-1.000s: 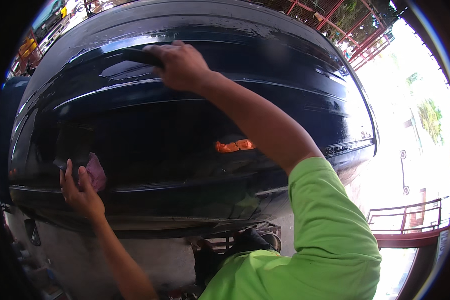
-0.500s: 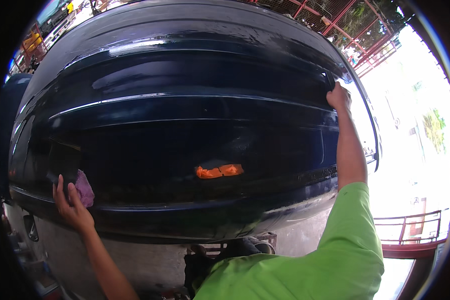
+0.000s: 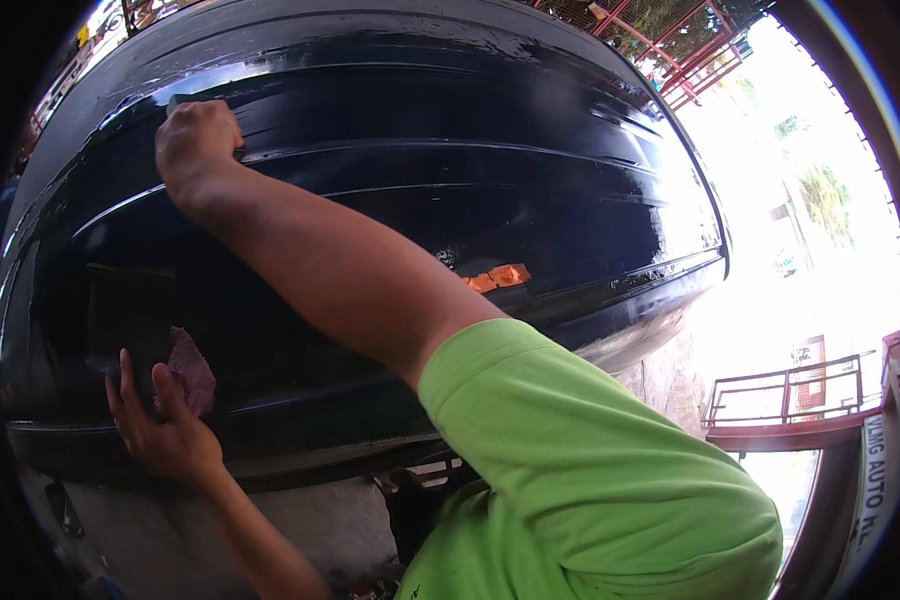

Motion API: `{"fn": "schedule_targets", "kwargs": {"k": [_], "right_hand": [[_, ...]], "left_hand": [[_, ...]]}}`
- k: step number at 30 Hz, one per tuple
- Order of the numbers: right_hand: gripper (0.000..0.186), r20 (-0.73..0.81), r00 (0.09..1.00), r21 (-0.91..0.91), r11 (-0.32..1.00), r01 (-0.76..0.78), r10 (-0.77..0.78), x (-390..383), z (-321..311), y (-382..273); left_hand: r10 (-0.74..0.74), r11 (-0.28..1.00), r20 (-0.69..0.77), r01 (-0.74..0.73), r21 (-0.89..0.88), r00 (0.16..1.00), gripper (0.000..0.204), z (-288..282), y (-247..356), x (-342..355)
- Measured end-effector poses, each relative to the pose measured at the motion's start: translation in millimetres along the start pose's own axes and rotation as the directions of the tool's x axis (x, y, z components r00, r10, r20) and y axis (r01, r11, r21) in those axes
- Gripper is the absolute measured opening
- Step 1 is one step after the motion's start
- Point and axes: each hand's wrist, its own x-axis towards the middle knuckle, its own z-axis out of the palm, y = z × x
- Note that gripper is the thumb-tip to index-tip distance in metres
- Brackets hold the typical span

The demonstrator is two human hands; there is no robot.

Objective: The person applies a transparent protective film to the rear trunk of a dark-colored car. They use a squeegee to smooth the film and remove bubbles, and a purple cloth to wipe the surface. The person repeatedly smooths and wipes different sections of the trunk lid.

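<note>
Dark vehicle panel [image 3: 550, 215] takes up most of my head view, w/ long raised ribs running side to side. Much of it looks wet & glossy; the far part is duller & greyer. Upper R bkgd: red metal framework [image 3: 682, 50] w/ foliage behind. Far R is v. bright, w/ a low red railing [image 3: 790, 393] at mid-height. Grey concrete [image 3: 310, 510] shows below the near edge.

I've got the right hand [image 3: 198, 140] up at the far L part of the panel, fingers curled tight around a dark pad [image 3: 175, 103]. Only bits of the pad show past the knuckles; the rest is hidden. Its forearm cuts diagonally across the panel, in a bright green sleeve [image 3: 590, 430].

As for the left hand [image 3: 165, 430], I see it low on the L side, fingers spread & thumb well apart, so pretty much wide open. A purple cloth [image 3: 194, 378] sits just past the thumb, against the dark panel; can't tell if they're touching. Above those fingers is a darker squarish patch [image 3: 130, 310]; can't tell if it's a reflection or a separate sheet.

Orange strip [image 3: 498, 277] lies on the panel approx mid-view, creased, its L end partly covered by the right forearm.
</note>
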Motion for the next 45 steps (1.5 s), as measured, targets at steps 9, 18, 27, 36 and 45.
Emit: {"fn": "schedule_targets", "kwargs": {"k": [9,18,27,36,45], "right_hand": [[0.041,-0.197,0.949,0.478,0.821,0.311,-0.245,-37,-15,70],[0.058,-0.484,0.868,0.254,0.967,0.017,0.112,-322,-39,454],[0.055,-0.429,0.86,0.221,0.955,-0.196,0.275,-477,-51,636],[0.054,-0.333,0.878,0.243,0.931,-0.272,0.344,-477,-43,640],[0.058,-0.253,0.905,0.269,0.923,-0.274,0.342,-482,-45,645]], "left_hand": [[0.01,1.0,0.016,-0.01,0.028,1.0,0.05,1,-2,2],[-0.006,0.996,0.065,0.012,-0.086,0.998,0.047,8,-22,3],[0.079,0.996,0.22,-0.085,0.016,0.972,0.049,25,86,-23],[0.279,0.949,0.031,-0.28,0.142,0.96,0.048,19,130,-27],[0.216,0.969,0.083,-0.224,0.104,0.973,0.042,15,111,-28]]}}
